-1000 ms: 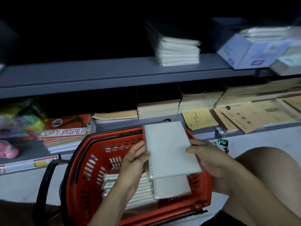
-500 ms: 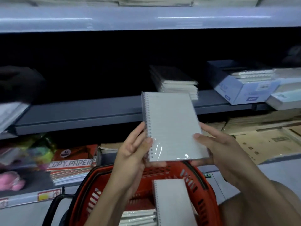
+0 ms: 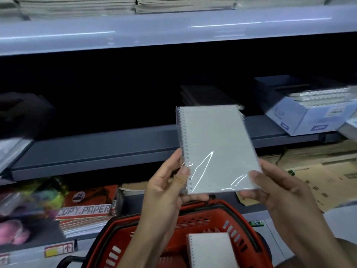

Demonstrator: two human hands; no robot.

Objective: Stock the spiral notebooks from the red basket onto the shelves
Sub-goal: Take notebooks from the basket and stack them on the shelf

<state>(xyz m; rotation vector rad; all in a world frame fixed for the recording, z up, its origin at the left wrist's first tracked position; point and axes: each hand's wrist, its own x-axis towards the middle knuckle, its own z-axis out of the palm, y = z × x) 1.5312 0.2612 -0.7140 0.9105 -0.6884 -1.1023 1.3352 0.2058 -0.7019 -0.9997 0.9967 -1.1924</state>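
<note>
A grey spiral notebook (image 3: 216, 146) in clear wrap is held up in front of the dark middle shelf (image 3: 96, 149). My left hand (image 3: 166, 190) grips its spiral edge near the bottom. My right hand (image 3: 278, 194) holds its lower right corner. Below my hands sits the red basket (image 3: 218, 215), with another spiral notebook (image 3: 210, 248) lying inside. Behind the held notebook, a dark stack of notebooks (image 3: 204, 95) rests on the middle shelf, partly hidden.
A blue-white box (image 3: 301, 117) with spiral notebooks stands on the middle shelf at right. Copy paper packs (image 3: 87, 209) lie on the lower shelf at left, brown paper books (image 3: 318, 171) at right. The upper shelf edge (image 3: 173, 33) carries paper stacks.
Both hands have lifted the notebook from above the basket up to the level of the middle shelf. The view has tilted upward, so the basket sits lower in frame.
</note>
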